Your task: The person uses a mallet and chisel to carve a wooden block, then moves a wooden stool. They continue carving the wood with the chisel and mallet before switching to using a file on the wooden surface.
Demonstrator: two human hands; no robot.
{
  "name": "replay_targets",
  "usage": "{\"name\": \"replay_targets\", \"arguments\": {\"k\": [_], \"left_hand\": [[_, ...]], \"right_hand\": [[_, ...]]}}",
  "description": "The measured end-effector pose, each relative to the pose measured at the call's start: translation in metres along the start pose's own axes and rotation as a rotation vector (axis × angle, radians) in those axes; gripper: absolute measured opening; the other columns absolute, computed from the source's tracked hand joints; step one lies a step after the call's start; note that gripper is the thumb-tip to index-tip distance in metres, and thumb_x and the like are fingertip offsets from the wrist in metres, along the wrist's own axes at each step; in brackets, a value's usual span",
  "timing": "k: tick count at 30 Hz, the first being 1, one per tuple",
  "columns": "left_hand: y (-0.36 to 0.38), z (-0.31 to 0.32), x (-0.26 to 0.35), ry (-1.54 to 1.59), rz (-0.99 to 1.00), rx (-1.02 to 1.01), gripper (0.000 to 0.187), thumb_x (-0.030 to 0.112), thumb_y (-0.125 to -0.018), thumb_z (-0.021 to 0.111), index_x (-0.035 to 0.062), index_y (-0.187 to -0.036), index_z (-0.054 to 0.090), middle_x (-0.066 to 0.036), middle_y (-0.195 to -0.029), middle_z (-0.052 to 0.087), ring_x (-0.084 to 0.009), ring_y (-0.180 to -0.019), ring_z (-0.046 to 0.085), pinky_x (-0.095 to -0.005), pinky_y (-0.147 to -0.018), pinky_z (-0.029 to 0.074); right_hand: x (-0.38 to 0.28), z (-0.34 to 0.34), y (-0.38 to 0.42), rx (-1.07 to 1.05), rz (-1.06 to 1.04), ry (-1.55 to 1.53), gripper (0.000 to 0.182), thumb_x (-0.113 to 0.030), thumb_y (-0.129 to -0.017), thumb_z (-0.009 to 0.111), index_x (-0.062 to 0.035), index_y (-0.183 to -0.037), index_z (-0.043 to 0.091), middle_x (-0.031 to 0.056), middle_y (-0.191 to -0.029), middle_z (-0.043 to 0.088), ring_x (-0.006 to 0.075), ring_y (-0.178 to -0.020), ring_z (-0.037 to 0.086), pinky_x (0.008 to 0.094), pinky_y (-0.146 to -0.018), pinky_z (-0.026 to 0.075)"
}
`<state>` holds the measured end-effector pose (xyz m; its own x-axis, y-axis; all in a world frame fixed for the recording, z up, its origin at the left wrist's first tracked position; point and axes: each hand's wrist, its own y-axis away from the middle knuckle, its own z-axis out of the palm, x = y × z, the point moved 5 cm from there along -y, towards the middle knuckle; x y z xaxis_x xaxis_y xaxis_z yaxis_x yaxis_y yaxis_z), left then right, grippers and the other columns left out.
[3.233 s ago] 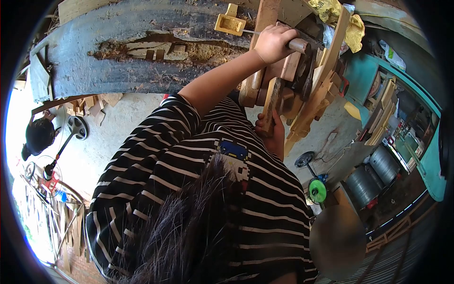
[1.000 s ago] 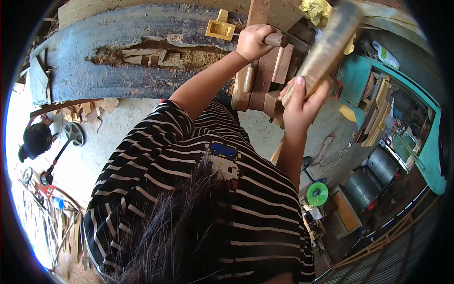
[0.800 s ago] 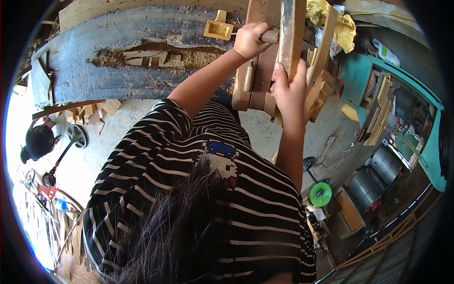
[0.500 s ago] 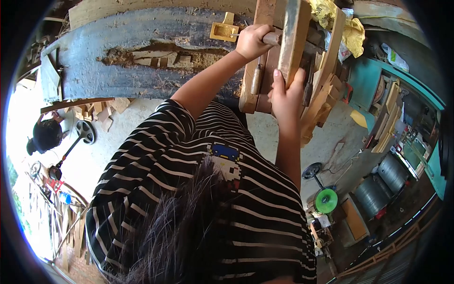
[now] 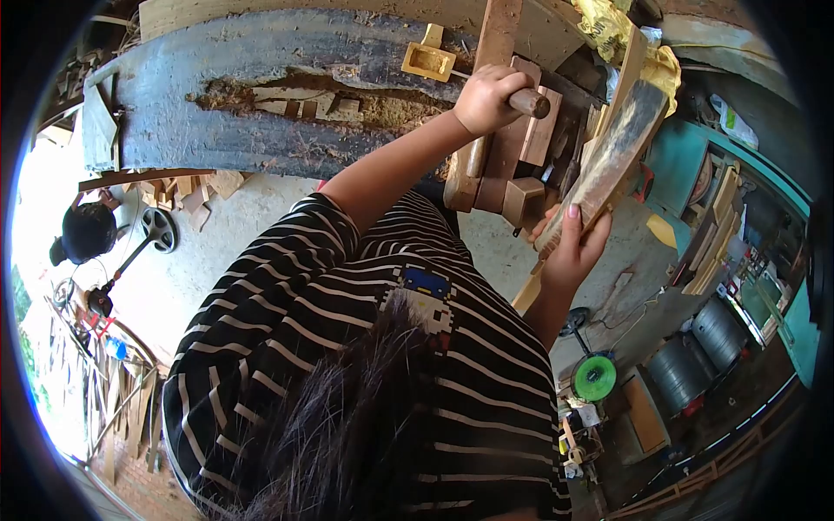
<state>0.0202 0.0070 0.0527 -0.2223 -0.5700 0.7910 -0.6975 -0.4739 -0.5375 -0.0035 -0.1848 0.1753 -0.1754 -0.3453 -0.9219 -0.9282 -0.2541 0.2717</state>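
My left hand (image 5: 488, 100) is closed round a chisel, its wooden handle (image 5: 532, 103) sticking out to the right. The thin metal shank points left to a small yellowish wooden block (image 5: 427, 62) with a hollow cut in it. To the right, my right hand (image 5: 580, 250) grips the near end of a thick wooden bat (image 5: 618, 143), worn dark and pale on its face. The bat is tilted up and to the right, apart from the chisel. Another wooden tool handle (image 5: 477, 156) lies below my left hand.
A large dark, weathered timber slab (image 5: 174, 122) with a rotted hollow spans the bench. Wooden blocks (image 5: 524, 200) sit between my hands. Yellow plastic sacking (image 5: 608, 26) lies at the back right. A teal metal frame (image 5: 678, 165) and a green disc (image 5: 594, 378) stand to the right.
My right hand has swung the bat right and towards me, away from the chisel handle. My left hand still holds the chisel at the block. The whole view has shifted slightly.
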Motion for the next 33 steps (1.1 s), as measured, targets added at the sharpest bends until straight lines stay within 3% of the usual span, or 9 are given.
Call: {"name": "replay_targets", "arguments": {"k": [14,19,29,33], "left_hand": [[0.008,0.007,-0.006,-0.021,-0.001,-0.059,0.028,0.012,-0.063,0.072,0.0107,-0.087,0.058,-0.007,-0.077,0.061,-0.0285,-0.074,0.059,-0.0382,-0.068,0.046],[0.010,0.006,-0.004,-0.064,0.004,-0.084,0.026,0.020,-0.064,0.072,0.0131,-0.086,0.059,-0.005,-0.077,0.060,-0.0257,-0.075,0.060,-0.0358,-0.067,0.044],[0.011,0.005,-0.005,-0.058,0.014,-0.077,0.026,0.019,-0.064,0.072,0.0132,-0.086,0.059,-0.004,-0.077,0.060,-0.0248,-0.075,0.061,-0.0354,-0.067,0.044],[0.010,0.003,-0.004,-0.045,0.003,-0.088,0.030,0.012,-0.062,0.072,0.0104,-0.089,0.058,-0.007,-0.078,0.061,-0.0275,-0.076,0.060,-0.0373,-0.069,0.046]], "right_hand": [[0.014,0.002,0.013,-0.050,0.044,0.009,0.033,-0.017,-0.093,0.050,-0.0008,-0.117,0.037,0.0105,-0.074,0.055,0.0145,-0.050,0.053,0.0261,-0.044,0.046],[0.019,0.003,0.013,-0.054,0.097,0.009,0.032,-0.018,-0.093,0.051,-0.0013,-0.116,0.038,0.0093,-0.074,0.054,0.0133,-0.050,0.053,0.0255,-0.044,0.046],[0.022,0.001,0.013,-0.053,0.111,0.003,0.031,-0.019,-0.093,0.051,-0.0016,-0.116,0.039,0.0085,-0.074,0.054,0.0128,-0.051,0.053,0.0248,-0.043,0.045],[0.019,0.004,0.012,-0.058,0.106,0.022,0.031,-0.019,-0.093,0.051,-0.0016,-0.116,0.039,0.0086,-0.074,0.054,0.0127,-0.051,0.053,0.0248,-0.043,0.045]]}}
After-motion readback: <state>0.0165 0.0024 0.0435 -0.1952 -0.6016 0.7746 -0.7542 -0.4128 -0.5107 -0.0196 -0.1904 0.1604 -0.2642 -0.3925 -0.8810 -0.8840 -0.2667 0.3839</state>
